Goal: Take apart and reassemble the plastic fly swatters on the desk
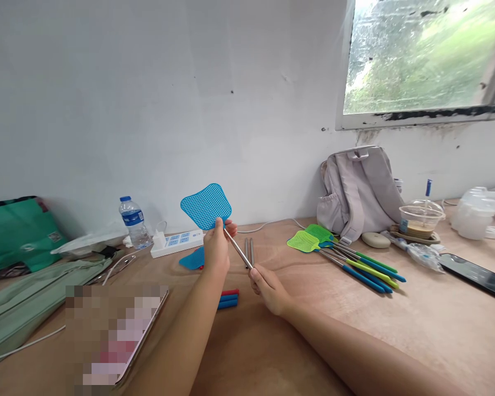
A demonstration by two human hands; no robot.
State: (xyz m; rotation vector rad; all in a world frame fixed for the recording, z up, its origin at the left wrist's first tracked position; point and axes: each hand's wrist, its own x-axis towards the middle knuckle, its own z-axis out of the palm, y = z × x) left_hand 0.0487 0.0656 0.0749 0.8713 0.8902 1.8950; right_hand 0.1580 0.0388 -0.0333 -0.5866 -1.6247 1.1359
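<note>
I hold a fly swatter up over the wooden table (437,324). My left hand (216,247) pinches the base of its blue mesh head (206,205). My right hand (268,287) is closed round the lower end of its metal rod (238,250). Below my hands lie another blue swatter head (193,258), two bare metal rods (248,251) and a few red and blue handle grips (228,298).
A pile of finished green and blue swatters (346,256) lies to the right, by a grey backpack (357,190), a plastic cup (421,217) and a dark phone (476,275). A water bottle (133,222), a power strip (177,242), a green bag (18,231) and a blurred phone (115,335) sit at the left.
</note>
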